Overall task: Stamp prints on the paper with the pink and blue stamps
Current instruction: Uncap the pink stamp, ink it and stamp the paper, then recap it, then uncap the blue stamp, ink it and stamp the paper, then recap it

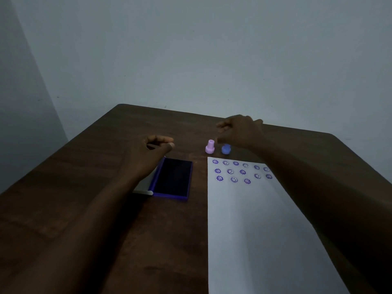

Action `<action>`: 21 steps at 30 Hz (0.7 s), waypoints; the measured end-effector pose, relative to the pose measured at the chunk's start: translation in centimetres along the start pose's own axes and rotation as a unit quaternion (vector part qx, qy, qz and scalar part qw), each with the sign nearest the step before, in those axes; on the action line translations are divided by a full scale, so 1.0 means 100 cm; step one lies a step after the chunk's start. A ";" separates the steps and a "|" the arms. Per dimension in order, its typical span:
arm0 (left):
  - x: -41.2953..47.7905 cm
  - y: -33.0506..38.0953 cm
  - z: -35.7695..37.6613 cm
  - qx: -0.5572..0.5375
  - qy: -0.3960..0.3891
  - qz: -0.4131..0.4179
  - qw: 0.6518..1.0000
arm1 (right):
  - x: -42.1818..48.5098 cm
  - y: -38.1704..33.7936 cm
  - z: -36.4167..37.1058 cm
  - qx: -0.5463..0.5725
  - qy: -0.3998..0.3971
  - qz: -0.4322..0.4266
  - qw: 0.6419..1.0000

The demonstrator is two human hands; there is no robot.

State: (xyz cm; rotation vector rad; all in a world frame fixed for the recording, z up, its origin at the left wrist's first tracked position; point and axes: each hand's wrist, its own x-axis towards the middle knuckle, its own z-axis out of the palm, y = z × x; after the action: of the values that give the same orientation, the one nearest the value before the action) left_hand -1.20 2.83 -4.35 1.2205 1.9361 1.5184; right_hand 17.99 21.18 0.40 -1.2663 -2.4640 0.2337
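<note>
The pink stamp (210, 147) and the blue stamp (226, 150) stand upright side by side on the table, just beyond the top edge of the white paper (250, 225). Three rows of purple smiley and flower prints cover the paper's top. My right hand (239, 131) hangs over the blue stamp with curled fingers. Its lowest fingertips cover the stamp's handle top, and whether they grip it is unclear. My left hand (152, 149) hovers over the far left corner of the ink pad, loosely curled, holding nothing.
The open purple ink pad (172, 179) lies left of the paper, its dark pad facing up and its lid (146, 185) folded out under my left forearm. A grey wall rises right behind the brown table's (84, 166) far edge.
</note>
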 end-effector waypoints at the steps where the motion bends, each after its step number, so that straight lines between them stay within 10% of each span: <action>1: 0.000 0.000 0.000 -0.003 -0.003 -0.002 1.000 | 0.001 0.006 -0.005 0.027 0.013 0.015 0.999; 21: 0.001 0.000 0.002 -0.006 -0.023 -0.021 1.000 | -0.008 0.040 0.008 0.089 -0.043 0.024 0.995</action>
State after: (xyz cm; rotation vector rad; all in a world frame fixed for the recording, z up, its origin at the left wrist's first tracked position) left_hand -1.06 3.02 -4.41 1.1921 1.9094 1.4657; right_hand 21.10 22.90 -1.70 -1.2629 -2.4225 0.5182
